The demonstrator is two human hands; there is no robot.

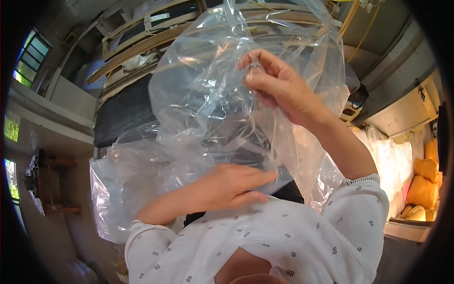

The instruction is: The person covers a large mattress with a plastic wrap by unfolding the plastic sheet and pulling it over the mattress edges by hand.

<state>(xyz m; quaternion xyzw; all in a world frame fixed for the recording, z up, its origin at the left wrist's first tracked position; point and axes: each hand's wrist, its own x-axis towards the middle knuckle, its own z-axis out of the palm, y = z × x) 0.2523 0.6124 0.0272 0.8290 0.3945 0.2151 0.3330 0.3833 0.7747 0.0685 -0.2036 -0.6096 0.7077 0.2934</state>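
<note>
A large, crinkled sheet of clear plastic film spreads in front of me over a dark padded surface. Up at its middle, my right hand is closed, its thumb and curled fingers pinching a fold of the film. Close to my body, my left hand lies across the lower part of the film with its fingers stretched out and its thumb apart. Part of the film hangs down at the left, beside my left forearm. Whether the film is a bag or a flat sheet I cannot tell.
Wooden slats run along the far side of the dark surface. More clear plastic is heaped at the right, near orange-yellow bundles and a pale wooden board. Windows line the left wall.
</note>
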